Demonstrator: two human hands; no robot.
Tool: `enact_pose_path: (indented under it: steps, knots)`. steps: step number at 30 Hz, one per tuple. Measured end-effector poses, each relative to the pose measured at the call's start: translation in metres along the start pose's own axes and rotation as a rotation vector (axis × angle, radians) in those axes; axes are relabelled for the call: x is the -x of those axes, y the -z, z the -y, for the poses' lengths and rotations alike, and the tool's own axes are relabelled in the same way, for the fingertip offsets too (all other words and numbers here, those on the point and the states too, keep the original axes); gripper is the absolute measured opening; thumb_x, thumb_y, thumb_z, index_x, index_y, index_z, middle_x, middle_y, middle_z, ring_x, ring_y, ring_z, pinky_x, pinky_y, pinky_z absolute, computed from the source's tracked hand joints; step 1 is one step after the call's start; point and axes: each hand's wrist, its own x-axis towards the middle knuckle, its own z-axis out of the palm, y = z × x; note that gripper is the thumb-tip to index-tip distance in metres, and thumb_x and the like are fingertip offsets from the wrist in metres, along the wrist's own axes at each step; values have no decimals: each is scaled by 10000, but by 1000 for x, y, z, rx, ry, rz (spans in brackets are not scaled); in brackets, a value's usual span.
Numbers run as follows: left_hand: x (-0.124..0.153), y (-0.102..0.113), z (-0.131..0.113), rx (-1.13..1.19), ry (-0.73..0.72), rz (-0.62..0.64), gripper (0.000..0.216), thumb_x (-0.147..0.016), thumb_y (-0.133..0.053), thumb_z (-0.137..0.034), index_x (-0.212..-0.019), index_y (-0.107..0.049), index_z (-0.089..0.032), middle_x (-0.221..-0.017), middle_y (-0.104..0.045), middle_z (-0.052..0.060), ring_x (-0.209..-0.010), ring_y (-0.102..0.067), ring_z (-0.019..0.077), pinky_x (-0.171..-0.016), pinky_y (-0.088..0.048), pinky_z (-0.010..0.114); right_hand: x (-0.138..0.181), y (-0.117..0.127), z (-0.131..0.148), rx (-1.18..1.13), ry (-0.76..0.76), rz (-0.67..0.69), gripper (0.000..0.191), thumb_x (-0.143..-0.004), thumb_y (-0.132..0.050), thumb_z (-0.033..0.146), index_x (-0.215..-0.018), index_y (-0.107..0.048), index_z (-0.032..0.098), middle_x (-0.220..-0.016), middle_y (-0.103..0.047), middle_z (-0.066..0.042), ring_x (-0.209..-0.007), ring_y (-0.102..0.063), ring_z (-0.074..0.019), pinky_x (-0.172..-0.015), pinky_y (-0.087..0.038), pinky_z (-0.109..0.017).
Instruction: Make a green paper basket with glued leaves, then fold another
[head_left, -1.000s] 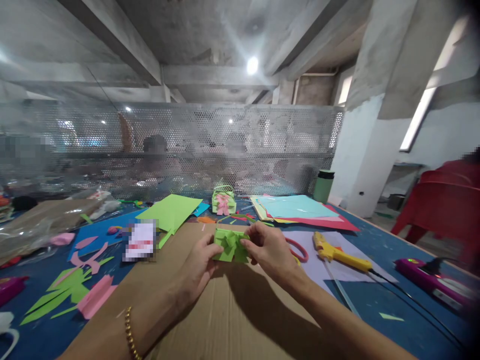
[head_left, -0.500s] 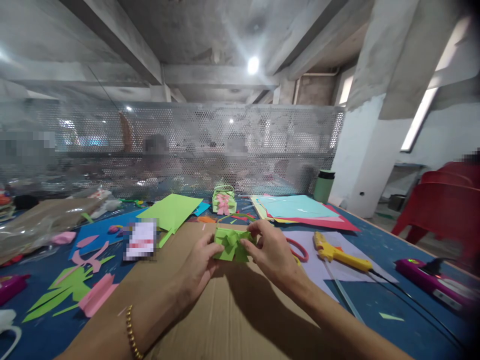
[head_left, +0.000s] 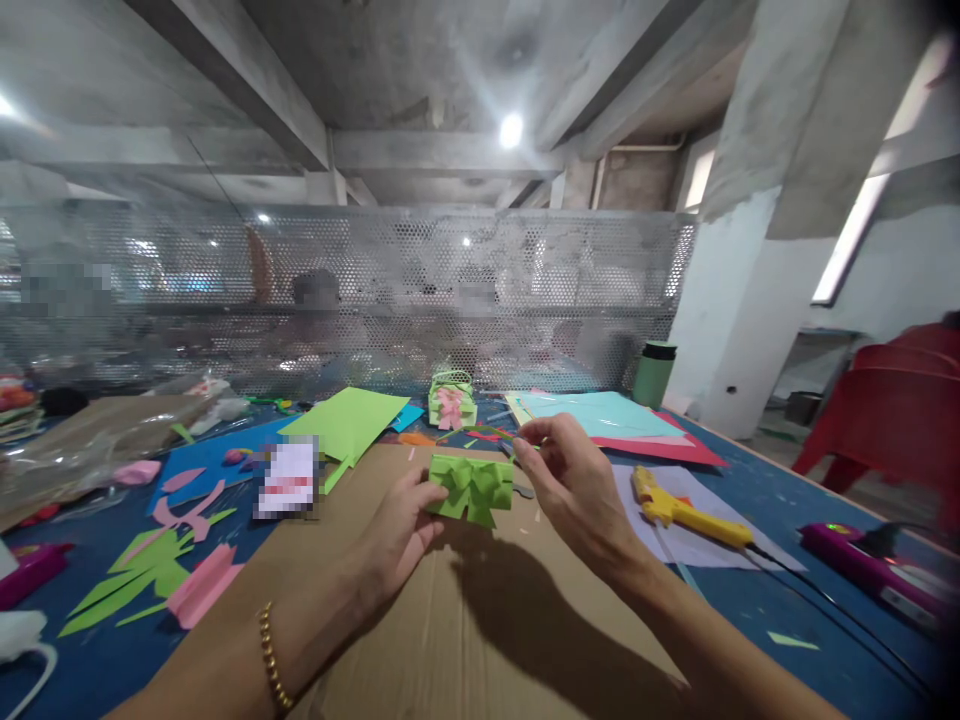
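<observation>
My left hand (head_left: 394, 535) pinches the left edge of a small folded green paper piece with a bow shape (head_left: 471, 488), holding it just above a brown cardboard sheet (head_left: 465, 620). My right hand (head_left: 577, 482) hovers just right of the green piece, off it, with thumb and forefinger pinched together; whether they hold anything I cannot make out. A gold bead bracelet circles my left wrist.
A yellow glue gun (head_left: 679, 507) lies on white paper to the right, a purple glue gun (head_left: 870, 560) beyond it. Stacked coloured sheets (head_left: 600, 415), a finished green paper box (head_left: 451, 400), a green cup (head_left: 652, 375) and pink and green scraps (head_left: 161, 575) surround the cardboard. People sit behind a perforated screen.
My right hand has let go of the green piece and lifted up to the right. My left hand still holds it. The camera view shifted slightly.
</observation>
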Motion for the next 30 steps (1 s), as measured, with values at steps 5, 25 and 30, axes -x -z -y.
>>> enact_pose_path:
  steps: [5,25,30]
  knots:
    - [-5,6,3,18,1,-57,314,-660,-680,-155,-972,-652,-167,-1006,-719,87,-946,-691,254,-873,-574,404,-6,7,-9,95,-9,143,143,-927,-554,282,-815,-590,202,-713,-571,7,-575,-479,-129,-558,-368,-281]
    - [3,-2,0,-43,0,-13,266,-699,-650,-156,-960,-647,-205,-992,-721,52,-934,-677,213,-767,-540,289,9,-12,-13,195,-61,280,121,-893,-562,309,-894,-620,203,-711,-695,-15,-607,-609,-169,-589,-396,-294]
    - [4,-3,0,-51,10,-23,301,-697,-656,-146,-991,-666,-209,-991,-718,44,-924,-673,203,-747,-527,266,9,-14,-12,201,-61,285,114,-864,-567,295,-896,-625,201,-727,-705,-22,-626,-612,-173,-598,-409,-291]
